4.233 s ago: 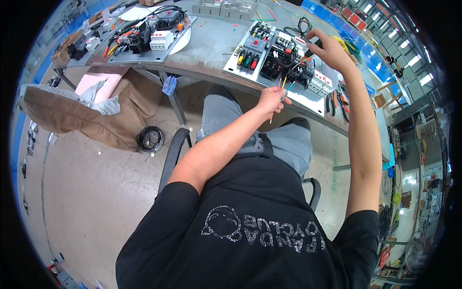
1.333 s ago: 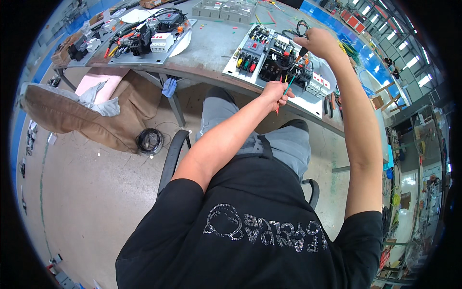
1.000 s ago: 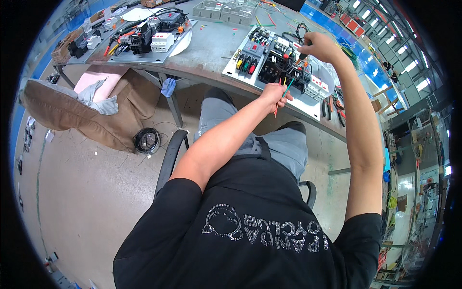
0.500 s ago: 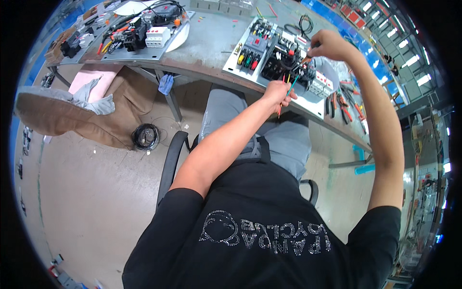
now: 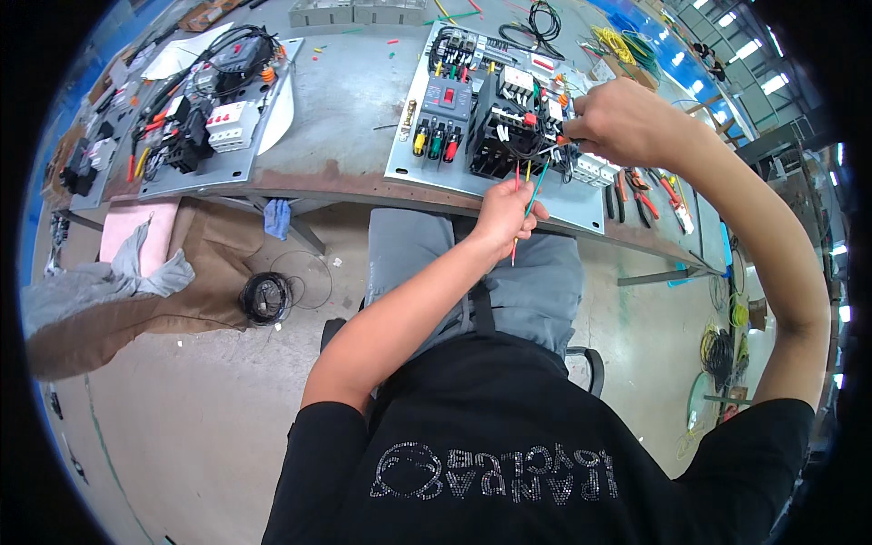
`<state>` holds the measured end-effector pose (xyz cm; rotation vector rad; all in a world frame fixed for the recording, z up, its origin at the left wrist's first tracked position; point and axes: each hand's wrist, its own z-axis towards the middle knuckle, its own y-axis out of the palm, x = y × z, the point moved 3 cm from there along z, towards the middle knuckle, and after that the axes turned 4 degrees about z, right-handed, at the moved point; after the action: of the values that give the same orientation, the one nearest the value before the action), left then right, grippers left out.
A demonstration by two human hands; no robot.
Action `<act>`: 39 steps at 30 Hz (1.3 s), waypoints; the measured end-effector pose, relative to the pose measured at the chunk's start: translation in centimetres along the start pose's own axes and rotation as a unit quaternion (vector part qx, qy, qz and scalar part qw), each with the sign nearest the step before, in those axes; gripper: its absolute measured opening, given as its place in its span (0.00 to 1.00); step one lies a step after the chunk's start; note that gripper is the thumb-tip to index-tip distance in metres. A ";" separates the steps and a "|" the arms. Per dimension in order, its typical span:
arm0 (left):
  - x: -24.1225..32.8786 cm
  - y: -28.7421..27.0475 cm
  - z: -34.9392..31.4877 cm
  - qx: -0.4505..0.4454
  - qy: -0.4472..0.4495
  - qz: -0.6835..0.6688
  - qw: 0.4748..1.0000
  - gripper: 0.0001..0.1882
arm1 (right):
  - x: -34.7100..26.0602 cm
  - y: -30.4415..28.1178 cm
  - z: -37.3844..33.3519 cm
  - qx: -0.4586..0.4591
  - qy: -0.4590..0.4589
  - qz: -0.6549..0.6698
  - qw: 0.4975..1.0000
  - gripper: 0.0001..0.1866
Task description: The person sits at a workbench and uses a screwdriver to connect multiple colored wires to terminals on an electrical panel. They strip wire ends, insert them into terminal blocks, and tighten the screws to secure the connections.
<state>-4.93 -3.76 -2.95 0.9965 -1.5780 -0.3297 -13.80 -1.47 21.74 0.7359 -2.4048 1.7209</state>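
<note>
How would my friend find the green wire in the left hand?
On the grey table, find the right-hand panel. At its front edge, the left hand grips thin wires. The green wire is rightmost, beside the yellow wire and red wire.

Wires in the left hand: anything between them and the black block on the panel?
Nothing visible. The red, yellow and green wires point up from the left hand toward the near edge of the black block. The right hand is off to the right. Whether the tips touch is unclear.
</note>
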 end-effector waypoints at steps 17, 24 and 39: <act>0.6 0.8 0.3 -0.004 -0.011 0.031 0.999 0.16 | 1.1 -0.3 2.2 -0.103 0.156 0.186 0.965 0.14; -0.3 0.7 -0.1 0.041 0.138 0.199 0.969 0.20 | 0.4 -0.5 2.4 -0.124 0.040 0.062 0.990 0.10; 0.1 0.1 0.7 0.015 0.097 0.251 0.963 0.17 | 0.9 0.5 2.5 -0.107 0.266 0.304 0.909 0.07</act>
<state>-5.56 -3.96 -3.02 0.5989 -1.5944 0.1407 -14.30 -3.91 20.73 -0.5168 -2.4653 1.4926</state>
